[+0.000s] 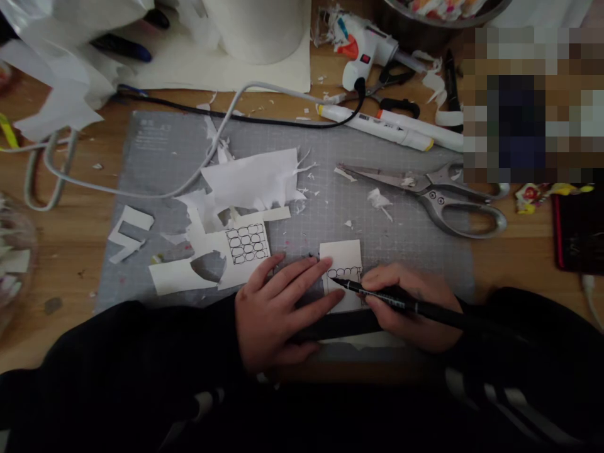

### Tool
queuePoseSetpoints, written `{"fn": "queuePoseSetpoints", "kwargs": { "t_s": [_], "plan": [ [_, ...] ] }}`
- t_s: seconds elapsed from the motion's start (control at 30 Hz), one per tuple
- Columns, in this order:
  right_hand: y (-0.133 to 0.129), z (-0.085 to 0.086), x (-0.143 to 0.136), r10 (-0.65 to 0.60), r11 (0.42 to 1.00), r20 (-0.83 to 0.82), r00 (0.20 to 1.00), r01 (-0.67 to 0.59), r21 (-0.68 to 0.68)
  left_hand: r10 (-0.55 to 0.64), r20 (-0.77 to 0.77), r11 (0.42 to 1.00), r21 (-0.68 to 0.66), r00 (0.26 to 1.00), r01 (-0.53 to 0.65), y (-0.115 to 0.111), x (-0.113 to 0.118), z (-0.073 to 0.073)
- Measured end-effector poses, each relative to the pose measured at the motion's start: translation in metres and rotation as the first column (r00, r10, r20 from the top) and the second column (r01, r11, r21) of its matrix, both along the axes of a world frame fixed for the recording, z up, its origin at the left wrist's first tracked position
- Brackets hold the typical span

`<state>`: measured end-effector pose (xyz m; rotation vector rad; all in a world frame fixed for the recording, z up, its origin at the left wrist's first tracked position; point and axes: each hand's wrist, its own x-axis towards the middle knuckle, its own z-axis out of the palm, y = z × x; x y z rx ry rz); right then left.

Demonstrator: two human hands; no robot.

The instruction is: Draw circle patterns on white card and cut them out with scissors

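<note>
"What's the card point(343, 253) made of?"
"Matt, smooth paper. The pen point(394, 299) looks plastic, with a faint gloss."
"And the big scissors point(431, 192)?"
"Grey metal, dully shining. The mat point(401, 233) looks like matt plastic; the table point(528, 248), smooth wood; the left sleeve point(141, 365), matt cloth."

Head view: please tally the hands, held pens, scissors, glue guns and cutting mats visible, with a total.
Left hand and right hand: 2
Held pen: 1
Silver scissors and black-handled scissors: 2
Glue gun: 1
Cutting mat: 1
Total: 7
</note>
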<state>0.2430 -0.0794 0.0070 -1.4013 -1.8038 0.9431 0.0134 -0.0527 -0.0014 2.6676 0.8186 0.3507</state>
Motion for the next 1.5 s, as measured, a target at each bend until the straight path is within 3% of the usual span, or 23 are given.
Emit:
{"fn": "queuePoseSetpoints", "kwargs": {
  "t_s": [0.33, 0.63, 1.17, 1.5],
  "plan": [
    [0.009, 0.009, 0.005, 0.152, 0.988, 0.04, 0.988, -0.15, -0.03, 0.003, 0.022, 1.0, -0.004, 1.0, -0.003, 0.0, 0.0, -0.002],
    [-0.002, -0.005, 0.0, 0.033, 0.999, -0.026, 0.999, -0.032, 0.019, 0.013, 0.041, 1.0, 0.0, 0.999, -0.013, -0.001, 0.001, -0.003],
    [0.003, 0.005, 0.005, 0.064, 0.997, -0.033, 0.997, -0.065, -0.047, -0.004, 0.041, 1.0, 0.021, 0.999, 0.003, 0.0, 0.0, -0.003],
    [0.001, 0.007, 0.006, 0.009, 0.996, 0.028, 1.0, -0.006, -0.088, 0.001, 0.036, 1.0, 0.026, 0.999, -0.002, -0.001, 0.0, -0.003]
  ]
}}
